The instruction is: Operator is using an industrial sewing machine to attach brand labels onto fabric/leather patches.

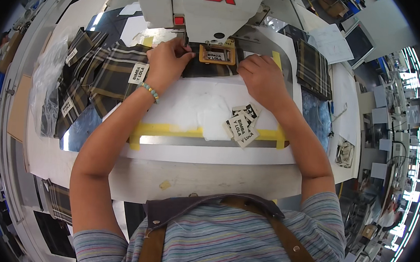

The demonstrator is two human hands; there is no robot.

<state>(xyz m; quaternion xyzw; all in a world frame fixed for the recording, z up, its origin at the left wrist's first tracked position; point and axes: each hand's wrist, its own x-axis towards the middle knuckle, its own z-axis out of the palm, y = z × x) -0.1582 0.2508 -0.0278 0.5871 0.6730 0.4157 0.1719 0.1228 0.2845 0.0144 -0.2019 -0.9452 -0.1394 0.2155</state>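
My left hand (167, 63) presses a dark plaid fabric piece (207, 69) flat under the head of a white sewing machine (204, 6), fingertips at the left edge of an orange clamp frame (217, 55) that surrounds a small white label. My right hand (262, 78) rests on the same fabric's right side, fingers curled down on it. A small heap of white woven labels (242, 123) lies on the white work surface (183, 102) just below my right wrist.
A stack of plaid pieces with sewn labels (94, 74) lies at the left, more plaid fabric (314, 70) at the right. Yellow tape strips (171, 129) cross the white board. Clear plastic bags (45, 80) sit far left, papers (330, 42) at the back right.
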